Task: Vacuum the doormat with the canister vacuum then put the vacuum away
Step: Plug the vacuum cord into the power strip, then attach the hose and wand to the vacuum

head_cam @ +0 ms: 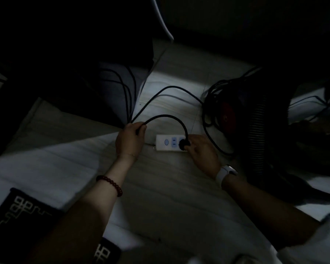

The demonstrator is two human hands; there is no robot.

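The scene is dim. A white power strip (165,143) lies on the pale floor at the centre. My right hand (202,151) grips a black plug (184,144) seated at the strip's right socket. My left hand (131,139) is closed around several loops of the black power cord (168,117), which arches from that hand to the plug. The dark canister vacuum (242,119), with a red wheel hub and ribbed hose, stands at the right. A dark doormat (23,210) with a pale pattern lies at the lower left.
Dark furniture fills the upper left, with cords running under it. A white curved cable (163,21) hangs at the top centre. More cord loops lie beside the vacuum. Pale wood-grain floor spreads below my hands.
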